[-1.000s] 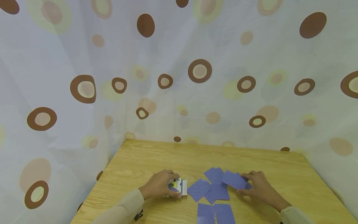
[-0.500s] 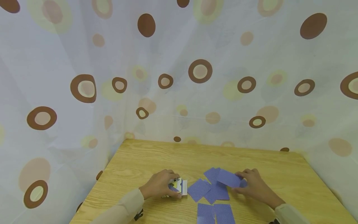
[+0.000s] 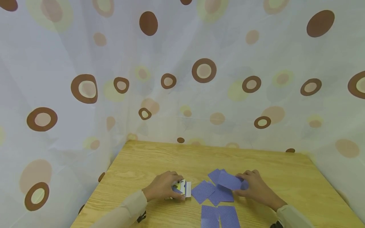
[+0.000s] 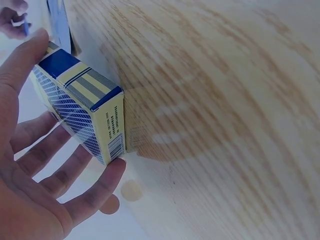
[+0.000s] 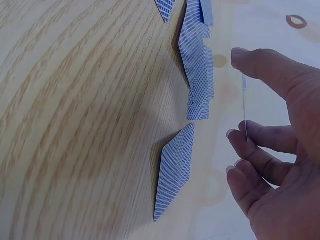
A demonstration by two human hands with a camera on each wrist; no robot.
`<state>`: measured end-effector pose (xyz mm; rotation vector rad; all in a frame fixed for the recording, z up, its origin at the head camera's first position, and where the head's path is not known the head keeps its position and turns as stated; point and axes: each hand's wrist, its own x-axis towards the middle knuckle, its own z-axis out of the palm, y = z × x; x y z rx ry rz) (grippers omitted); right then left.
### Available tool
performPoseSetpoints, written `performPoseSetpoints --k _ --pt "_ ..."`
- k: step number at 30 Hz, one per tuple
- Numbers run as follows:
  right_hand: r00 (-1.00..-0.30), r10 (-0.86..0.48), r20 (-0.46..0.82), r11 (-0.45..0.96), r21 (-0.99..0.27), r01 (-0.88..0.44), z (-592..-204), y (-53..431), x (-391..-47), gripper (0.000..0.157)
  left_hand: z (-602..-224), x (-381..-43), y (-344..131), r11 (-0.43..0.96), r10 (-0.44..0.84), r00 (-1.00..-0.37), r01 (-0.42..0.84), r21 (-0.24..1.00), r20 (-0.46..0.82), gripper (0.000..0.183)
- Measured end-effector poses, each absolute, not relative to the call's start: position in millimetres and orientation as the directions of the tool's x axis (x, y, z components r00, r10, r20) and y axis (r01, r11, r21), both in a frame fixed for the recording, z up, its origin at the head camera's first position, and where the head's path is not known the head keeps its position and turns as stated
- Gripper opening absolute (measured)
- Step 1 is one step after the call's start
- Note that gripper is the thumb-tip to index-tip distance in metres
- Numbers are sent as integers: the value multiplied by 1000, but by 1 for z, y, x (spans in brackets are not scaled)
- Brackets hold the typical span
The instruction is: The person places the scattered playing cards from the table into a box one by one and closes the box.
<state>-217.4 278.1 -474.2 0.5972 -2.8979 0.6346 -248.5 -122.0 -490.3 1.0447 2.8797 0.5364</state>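
Observation:
On the table, my left hand [image 3: 163,187] grips a playing-card box [image 3: 180,187] with its white end flap standing out to the right. In the left wrist view the box [image 4: 80,100] shows a blue patterned face and a barcode; my thumb and fingers are around it. My right hand [image 3: 253,186] pinches a blue-backed playing card [image 3: 229,181] above a loose pile of overlapping cards [image 3: 220,193]. Seen from the right wrist, the held card [image 5: 245,107] appears edge-on between thumb and fingers, off the table.
Two face-down cards [image 3: 210,217] lie side by side near the front of the wooden table [image 3: 171,155]. A light curtain [image 3: 182,95] with brown and yellow circles hangs behind the table and along its sides.
My right hand has moved left with the playing card, bringing it further over the pile. My left hand and the playing-card box have stayed in place.

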Motion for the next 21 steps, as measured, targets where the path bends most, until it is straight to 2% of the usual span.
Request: performPoseSetpoints --k 21 --pt "-861 -423 282 784 -363 -504 -476 270 -222 65 -491 -249 -120 718 623 -776 616 322 96 82"
